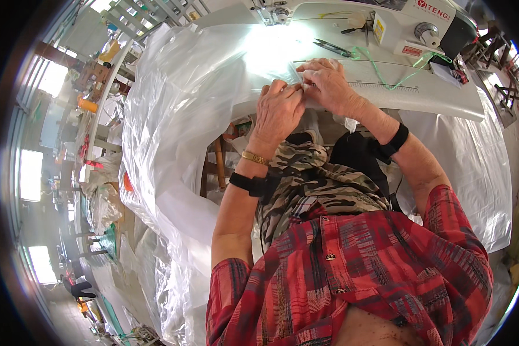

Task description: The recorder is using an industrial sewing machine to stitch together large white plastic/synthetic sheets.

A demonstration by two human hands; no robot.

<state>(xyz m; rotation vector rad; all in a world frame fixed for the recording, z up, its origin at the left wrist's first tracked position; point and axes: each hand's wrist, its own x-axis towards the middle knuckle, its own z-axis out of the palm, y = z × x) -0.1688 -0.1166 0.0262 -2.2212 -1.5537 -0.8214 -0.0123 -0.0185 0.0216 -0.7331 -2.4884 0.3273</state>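
Note:
Both hands meet at the front edge of a white sewing machine table (444, 101). My left hand (278, 109) has its fingers curled and pinched on the edge of a translucent plastic sheet (179, 86). Close against it, my right hand (328, 86) is bent with its fingertips pressed together on the same sheet edge. The sheet spreads over the left of the table and hangs down in folds. Beyond my hands, the needle area of the sewing machine (279, 16) is brightly lit, and glare washes out the sheet there.
Right of the needle lie black thread snips (332, 47), a green string (380, 72) and a ruler scale (386, 87) along the table. The machine's handwheel (428, 34) is at the upper right. White sheeting (473, 173) hangs at the right. Cluttered shelves (101, 92) stand left.

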